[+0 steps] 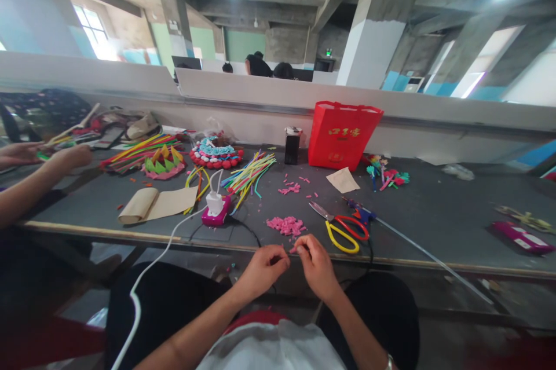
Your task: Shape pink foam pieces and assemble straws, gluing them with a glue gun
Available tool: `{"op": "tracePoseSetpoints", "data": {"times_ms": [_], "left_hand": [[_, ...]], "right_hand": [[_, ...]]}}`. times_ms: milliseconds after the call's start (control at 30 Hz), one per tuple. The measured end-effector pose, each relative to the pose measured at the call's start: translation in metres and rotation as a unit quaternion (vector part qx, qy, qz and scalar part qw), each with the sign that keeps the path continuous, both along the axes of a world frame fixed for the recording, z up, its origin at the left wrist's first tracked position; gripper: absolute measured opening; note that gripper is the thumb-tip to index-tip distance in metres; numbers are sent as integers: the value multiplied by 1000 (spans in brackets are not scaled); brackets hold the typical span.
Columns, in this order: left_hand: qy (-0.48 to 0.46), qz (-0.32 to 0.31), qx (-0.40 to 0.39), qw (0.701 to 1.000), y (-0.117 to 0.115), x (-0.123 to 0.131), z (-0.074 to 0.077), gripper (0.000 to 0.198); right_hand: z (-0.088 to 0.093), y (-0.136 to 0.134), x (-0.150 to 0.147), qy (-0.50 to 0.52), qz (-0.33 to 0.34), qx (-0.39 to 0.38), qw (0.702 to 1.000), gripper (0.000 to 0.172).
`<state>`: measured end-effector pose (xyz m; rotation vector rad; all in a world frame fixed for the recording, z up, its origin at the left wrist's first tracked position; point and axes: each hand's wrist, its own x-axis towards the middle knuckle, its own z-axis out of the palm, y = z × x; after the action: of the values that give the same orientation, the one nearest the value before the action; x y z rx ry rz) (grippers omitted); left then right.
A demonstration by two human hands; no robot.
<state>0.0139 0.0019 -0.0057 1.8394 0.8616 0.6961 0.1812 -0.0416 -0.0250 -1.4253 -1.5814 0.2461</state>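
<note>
Hands together at table [434, 208] edge: L hand [263, 268] & R hand [316, 263] both pinch pink bit [292, 251] betw. fingertips. Judged best: light grip, worked over the top so nothing drops. Pink pile [286, 225] just beyond; scissors [343, 232] to R; red bag [343, 135] at back.
</note>
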Motion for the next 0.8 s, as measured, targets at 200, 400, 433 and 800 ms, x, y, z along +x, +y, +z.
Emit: {"op": "tracePoseSetpoints", "data": {"times_ms": [200, 400, 433, 800], "left_hand": [[13, 19, -43, 999, -3, -14, -11, 25], [20, 41, -54, 998, 1, -15, -17, 32], [16, 44, -59, 997, 2, -16, -19, 34], [-8, 24, -66, 997, 2, -11, -22, 36]], "right_hand": [[10, 68, 41, 13, -92, 15, 996, 16], [10, 94, 63, -17, -100, -7, 995, 30], [7, 88, 63, -25, -92, -13, 995, 26], [-10, 45, 44, -11, -61, -43, 997, 11]]}}
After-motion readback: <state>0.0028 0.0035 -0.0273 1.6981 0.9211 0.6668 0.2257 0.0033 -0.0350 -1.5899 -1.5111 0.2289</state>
